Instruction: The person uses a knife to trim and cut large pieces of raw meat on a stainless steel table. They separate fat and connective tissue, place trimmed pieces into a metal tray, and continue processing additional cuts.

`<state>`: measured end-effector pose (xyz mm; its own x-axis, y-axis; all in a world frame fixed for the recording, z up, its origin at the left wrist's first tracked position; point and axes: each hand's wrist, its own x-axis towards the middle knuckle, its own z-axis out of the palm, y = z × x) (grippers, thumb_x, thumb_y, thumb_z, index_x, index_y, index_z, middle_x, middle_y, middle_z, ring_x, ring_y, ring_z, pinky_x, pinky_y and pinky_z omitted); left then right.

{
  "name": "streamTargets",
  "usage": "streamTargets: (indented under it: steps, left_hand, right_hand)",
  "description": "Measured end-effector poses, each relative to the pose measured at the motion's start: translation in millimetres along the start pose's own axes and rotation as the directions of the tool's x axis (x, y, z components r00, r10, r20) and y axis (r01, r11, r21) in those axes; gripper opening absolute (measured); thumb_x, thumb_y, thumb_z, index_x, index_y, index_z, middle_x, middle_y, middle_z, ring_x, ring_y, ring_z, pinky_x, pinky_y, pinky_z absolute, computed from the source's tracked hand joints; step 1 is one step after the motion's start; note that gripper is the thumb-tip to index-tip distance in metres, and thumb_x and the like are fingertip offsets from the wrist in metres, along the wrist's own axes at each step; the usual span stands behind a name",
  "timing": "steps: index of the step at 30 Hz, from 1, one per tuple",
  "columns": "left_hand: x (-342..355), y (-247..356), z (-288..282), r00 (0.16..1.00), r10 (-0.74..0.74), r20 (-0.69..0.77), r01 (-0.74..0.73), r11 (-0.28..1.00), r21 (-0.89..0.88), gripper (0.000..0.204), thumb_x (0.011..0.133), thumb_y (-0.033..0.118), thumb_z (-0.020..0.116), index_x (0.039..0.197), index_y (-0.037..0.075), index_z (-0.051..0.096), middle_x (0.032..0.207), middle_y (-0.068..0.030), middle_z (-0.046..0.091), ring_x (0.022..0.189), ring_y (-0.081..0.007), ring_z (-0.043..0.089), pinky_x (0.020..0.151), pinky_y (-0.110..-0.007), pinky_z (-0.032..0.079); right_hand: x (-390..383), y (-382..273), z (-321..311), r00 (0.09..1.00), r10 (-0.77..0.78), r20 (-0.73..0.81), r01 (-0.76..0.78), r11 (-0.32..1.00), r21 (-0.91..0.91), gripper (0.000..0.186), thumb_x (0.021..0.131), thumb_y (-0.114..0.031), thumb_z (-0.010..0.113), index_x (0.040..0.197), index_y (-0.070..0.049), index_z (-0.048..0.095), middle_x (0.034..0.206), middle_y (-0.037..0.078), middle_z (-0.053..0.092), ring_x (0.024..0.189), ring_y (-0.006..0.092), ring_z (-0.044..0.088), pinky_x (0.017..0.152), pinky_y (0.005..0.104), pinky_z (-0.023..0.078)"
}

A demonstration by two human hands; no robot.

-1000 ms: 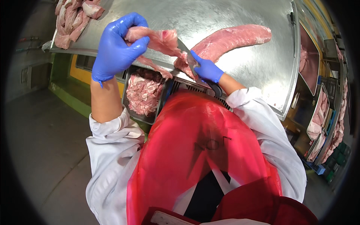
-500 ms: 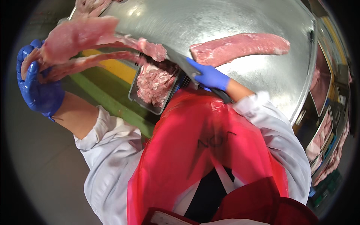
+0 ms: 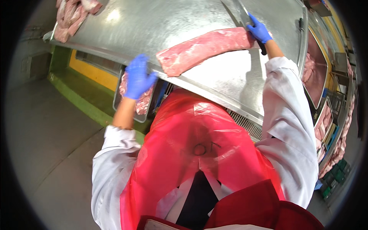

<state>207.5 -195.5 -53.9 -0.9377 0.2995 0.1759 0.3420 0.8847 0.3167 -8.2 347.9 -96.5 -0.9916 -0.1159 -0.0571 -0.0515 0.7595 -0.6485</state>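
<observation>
A long pink pork loin (image 3: 205, 50) lies across the steel table (image 3: 145, 34). By its right end, my blue-gloved right hand (image 3: 260, 31) is closed round a knife (image 3: 241, 11), whose blade points away toward the far edge and whose dark handle end shows below the hand. My left hand (image 3: 138, 78), also in a blue glove and slightly blurred, holds nothing that I can see. Its fingers stretch forward beside the table's near edge, a little left of the loin. Beneath that hand is a tray of meat trimmings (image 3: 143, 104), partly covered by it.
More meat pieces (image 3: 71, 17) are heaped at the table's far left corner. On the right stand a large tray of meat (image 3: 316, 69) and further trays beyond it. A green and yellow base (image 3: 92, 73) lies under the table at left. A dark object (image 3: 301, 25) sits at the right rim.
The long strips of meat have left my left hand, which has come rightward over the tray. My right hand has carried the knife right and away to the loin's far end.
</observation>
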Motion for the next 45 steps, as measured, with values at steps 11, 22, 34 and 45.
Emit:
streamTargets:
  steps: [11, 22, 34, 45]
  left_hand:
    - [184, 31, 116, 0.994, 0.088, 0.063, -0.104, 0.936, 0.337, 0.065, 0.086, 0.019, 0.063, 0.148, 0.015, 0.043, 0.153, -0.0211, 0.037, 0.137, -0.0395, 0.040, 0.112, -0.056, 0.032]
    - [64, 182, 172, 0.983, 0.049, 0.180, 0.098, 0.686, -0.721, 0.054, 0.096, 0.013, 0.061, 0.144, -0.003, 0.041, 0.143, -0.0256, 0.044, 0.133, -0.0385, 0.048, 0.112, -0.042, 0.039]
    - [0, 119, 122, 0.887, -0.451, -0.099, 0.195, 0.560, -0.805, 0.026, 0.095, 0.008, 0.061, 0.120, -0.001, 0.059, 0.105, -0.0111, 0.065, 0.088, -0.0163, 0.064, 0.078, -0.030, 0.052]
    - [43, 151, 130, 0.863, -0.497, -0.093, 0.186, 0.483, -0.856, 0.018, 0.093, 0.008, 0.067, 0.108, 0.000, 0.062, 0.082, -0.0004, 0.060, 0.068, -0.0049, 0.052, 0.059, -0.021, 0.045]
  right_hand:
    - [-72, 47, -19, 0.946, 0.233, 0.224, -0.304, 0.877, 0.372, 0.063, 0.095, -0.015, 0.064, 0.153, -0.017, 0.039, 0.093, 0.011, 0.069, 0.070, 0.0137, 0.065, 0.058, 0.0299, 0.055]
    - [-148, -55, 37, 0.998, 0.053, 0.035, -0.060, 0.957, 0.283, 0.065, 0.094, -0.014, 0.060, 0.154, -0.016, 0.035, 0.077, 0.018, 0.066, 0.060, 0.0249, 0.065, 0.061, 0.0369, 0.054]
    - [-179, -61, -30, 0.777, -0.084, 0.624, 0.282, 0.933, -0.225, 0.079, 0.091, -0.019, 0.057, 0.157, -0.041, 0.019, 0.089, 0.018, 0.073, 0.079, 0.0368, 0.071, 0.077, 0.0466, 0.055]
    - [-271, -79, -19, 0.850, 0.085, 0.520, 0.153, 0.905, -0.398, 0.081, 0.093, -0.013, 0.053, 0.159, -0.035, 0.014, 0.079, 0.026, 0.066, 0.066, 0.0412, 0.066, 0.067, 0.0494, 0.053]
